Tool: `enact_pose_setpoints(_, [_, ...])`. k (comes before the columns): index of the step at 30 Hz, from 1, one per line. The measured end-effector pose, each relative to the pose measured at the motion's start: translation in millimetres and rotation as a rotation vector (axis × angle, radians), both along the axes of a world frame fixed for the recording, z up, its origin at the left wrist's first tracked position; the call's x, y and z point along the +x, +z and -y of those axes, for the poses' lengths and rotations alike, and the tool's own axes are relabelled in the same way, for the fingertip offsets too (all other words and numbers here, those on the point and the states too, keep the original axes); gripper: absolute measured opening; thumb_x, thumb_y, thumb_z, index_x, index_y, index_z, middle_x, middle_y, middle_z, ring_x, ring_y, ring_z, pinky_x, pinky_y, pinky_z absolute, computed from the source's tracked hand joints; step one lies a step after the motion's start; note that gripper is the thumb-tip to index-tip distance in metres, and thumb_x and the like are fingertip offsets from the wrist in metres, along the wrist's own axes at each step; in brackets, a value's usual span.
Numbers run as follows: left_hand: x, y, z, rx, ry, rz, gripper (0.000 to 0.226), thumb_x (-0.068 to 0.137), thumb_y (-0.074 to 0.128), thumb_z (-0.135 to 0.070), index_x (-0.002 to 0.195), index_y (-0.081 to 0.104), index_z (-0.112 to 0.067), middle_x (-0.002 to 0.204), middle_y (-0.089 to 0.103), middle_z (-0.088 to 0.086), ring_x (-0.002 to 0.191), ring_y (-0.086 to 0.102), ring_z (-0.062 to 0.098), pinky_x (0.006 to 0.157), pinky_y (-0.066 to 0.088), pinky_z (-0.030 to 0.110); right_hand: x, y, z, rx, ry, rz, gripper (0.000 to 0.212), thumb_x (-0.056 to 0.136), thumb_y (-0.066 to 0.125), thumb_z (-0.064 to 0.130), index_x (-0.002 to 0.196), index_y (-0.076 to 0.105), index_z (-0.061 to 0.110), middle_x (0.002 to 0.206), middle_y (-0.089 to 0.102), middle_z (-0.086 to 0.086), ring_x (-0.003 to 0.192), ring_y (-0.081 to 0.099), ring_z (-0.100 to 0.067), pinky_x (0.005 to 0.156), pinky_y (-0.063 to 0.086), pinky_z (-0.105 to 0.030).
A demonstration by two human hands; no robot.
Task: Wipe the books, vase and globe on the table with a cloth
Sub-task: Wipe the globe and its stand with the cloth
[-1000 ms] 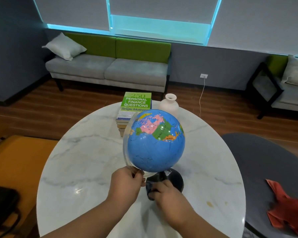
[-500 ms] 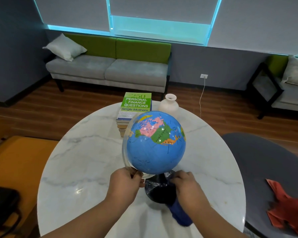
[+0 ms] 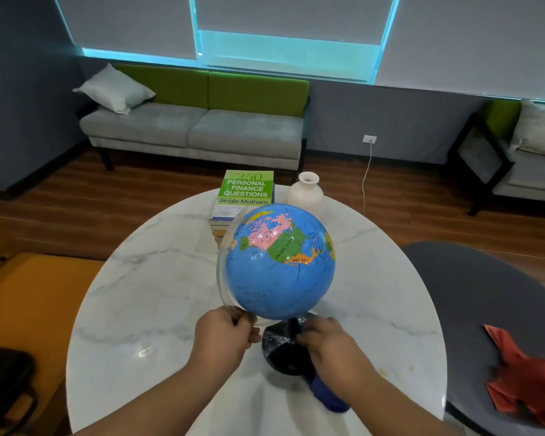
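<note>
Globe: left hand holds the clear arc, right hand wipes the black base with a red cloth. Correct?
No. Head view: the cloth under the right hand is dark blue, not red. Left hand does hold the arc; base is black.

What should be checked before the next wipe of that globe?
1. Steadying grip: left hand holds the globe by its clear arc: ok.
2. Cloth in hand: right hand holds the blue cloth against the black base: ok.
3. Base resting on the marble table: ok.
4. Books and vase behind the globe, out of the hands' way: ok.
5. Base already clean: cannot tell.
</note>
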State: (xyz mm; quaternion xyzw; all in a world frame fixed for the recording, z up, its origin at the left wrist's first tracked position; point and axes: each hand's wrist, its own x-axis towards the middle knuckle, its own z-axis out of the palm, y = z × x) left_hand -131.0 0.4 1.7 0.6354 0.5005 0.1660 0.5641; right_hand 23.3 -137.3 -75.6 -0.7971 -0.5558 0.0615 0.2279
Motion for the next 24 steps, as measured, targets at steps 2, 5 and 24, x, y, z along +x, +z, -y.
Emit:
enact_pose_setpoints(2, [-0.8,0.9,-1.6,0.006,-0.003,-0.001,0.017,0.091,0.058,-0.008,0.075,0.065,-0.008,0.064,0.072,0.013,0.061,0.072,0.016,0.070,0.059,0.033,-12.6,1.2,3.1,-0.038,0.232,0.025,0.030,0.070,0.057,0.019,0.093,0.071,0.032,0.100,0.061,0.014,0.086,0.059,-0.016,0.069,0.051,-0.018])
enact_pose_setpoints(5, [-2.5,-1.2,-1.1,-0.002,-0.019,-0.002,0.016,0.092,0.059,-0.010,0.077,0.066,-0.008,0.064,0.072,0.011,0.061,0.072,0.016,0.070,0.059,0.033,0.1,-2.4,14.4,0.010,0.240,0.026,0.028,0.071,0.056,0.022,0.094,0.068,0.034,0.103,0.060,0.017,0.088,0.056,-0.010,0.069,0.051,-0.017])
enact_pose_setpoints(24, [-10.7,-15.4,2.5,0.119,0.035,-0.022,0.029,0.091,0.060,-0.014,0.065,0.066,-0.026,0.064,0.073,-0.007,0.074,0.072,0.018,0.081,0.056,0.043,40.1,75.4,26.4,0.374,-0.503,-0.387,0.032,0.078,0.065,-0.007,0.082,0.070,0.025,0.096,0.065,0.009,0.092,0.055,0.010,0.079,0.037,0.000])
